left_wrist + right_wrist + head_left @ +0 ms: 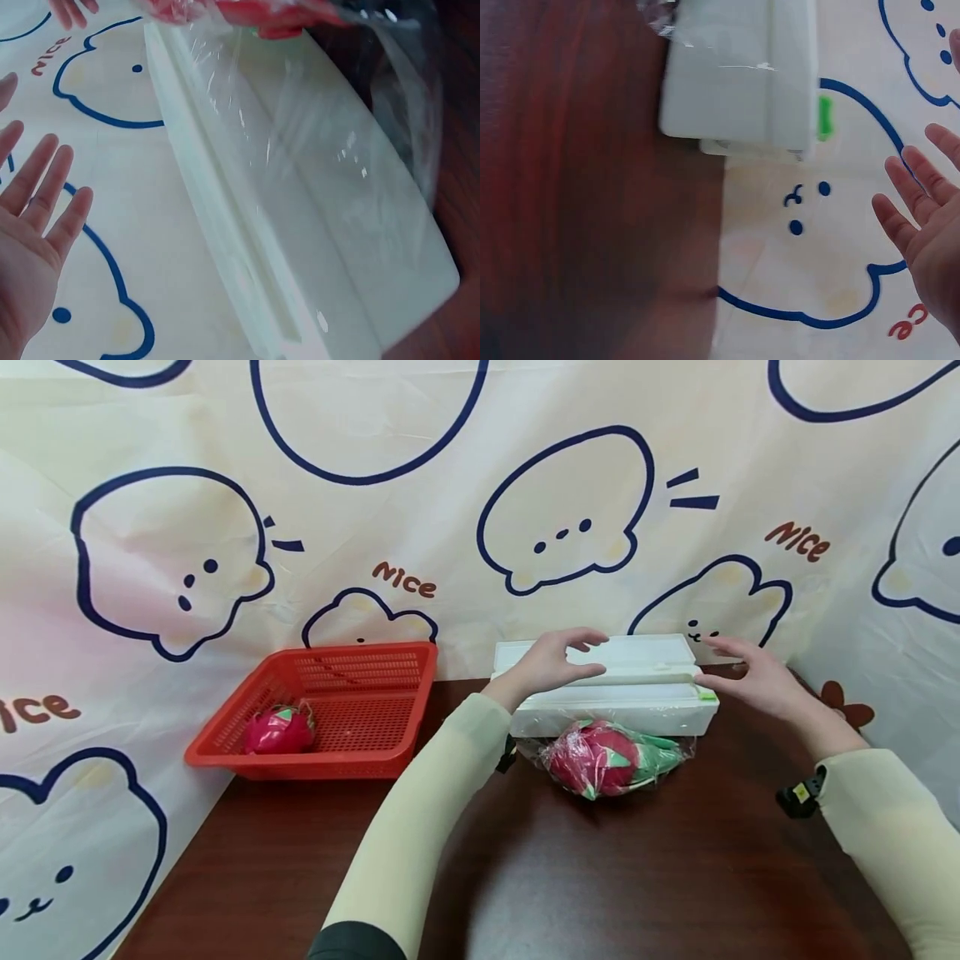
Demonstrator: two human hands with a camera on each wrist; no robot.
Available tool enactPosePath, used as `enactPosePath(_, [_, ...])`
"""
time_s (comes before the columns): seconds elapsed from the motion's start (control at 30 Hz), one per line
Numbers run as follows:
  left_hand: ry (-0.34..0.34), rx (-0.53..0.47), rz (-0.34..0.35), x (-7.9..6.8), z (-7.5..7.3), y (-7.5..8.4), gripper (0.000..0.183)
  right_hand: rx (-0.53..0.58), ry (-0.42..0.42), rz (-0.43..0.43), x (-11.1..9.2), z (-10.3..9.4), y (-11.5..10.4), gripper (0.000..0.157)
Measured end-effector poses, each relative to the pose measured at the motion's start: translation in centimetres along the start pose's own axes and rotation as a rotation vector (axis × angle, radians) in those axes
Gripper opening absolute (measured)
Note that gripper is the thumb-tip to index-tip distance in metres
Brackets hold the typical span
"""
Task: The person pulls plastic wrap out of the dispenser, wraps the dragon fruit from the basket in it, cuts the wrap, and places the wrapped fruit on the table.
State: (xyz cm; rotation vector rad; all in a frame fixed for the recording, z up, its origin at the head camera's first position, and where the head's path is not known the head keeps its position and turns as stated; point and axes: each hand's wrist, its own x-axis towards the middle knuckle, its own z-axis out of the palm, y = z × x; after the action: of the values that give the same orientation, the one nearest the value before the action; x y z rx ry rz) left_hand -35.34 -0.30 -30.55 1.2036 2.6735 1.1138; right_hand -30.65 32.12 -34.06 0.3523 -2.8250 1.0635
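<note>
1. On the far left we see a big cloth with blue drawings and the word "Nice". It goes all along behind the table, which is dark brown and shiny.
2. Next we see a red basket with little holes in its sides. A pink dragon fruit sits inside it, near its left side.
3. Then we come to the left hand. It is wide, with the thumb and fingers spread apart. It is up over the left part of the white box. A pale sleeve covers the arm.
4. In the middle we find the wrapped dragon fruit. It is pink and green, and it lies on the table just in front of the box. Shiny clear film is around it.
5. Right behind it we see the long white box. It has a bright green bit near its right end.
6. On the right we see the right hand. It is wide too, with its fingers spread, near the box's right end. We cannot tell if its thumb touches the box.
</note>
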Motion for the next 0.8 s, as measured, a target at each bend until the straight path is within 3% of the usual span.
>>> enactPosePath(0.4, [-0.051,-0.043,-0.06,2.4,2.4,0.2,0.047,-0.002,0.011,-0.022,0.5,3.5,3.4,0.079])
enactPosePath(0.57, [-0.077,-0.03,-0.074,3.0,3.1,0.3,0.046,0.002,0.017,0.009,0.6,4.3,5.0,0.081])
enactPosePath(0.8, [-0.116,0.018,-0.066,4.1,3.9,0.8,0.045,0.114,-0.016,0.126,0.5,4.7,6.2,0.091])
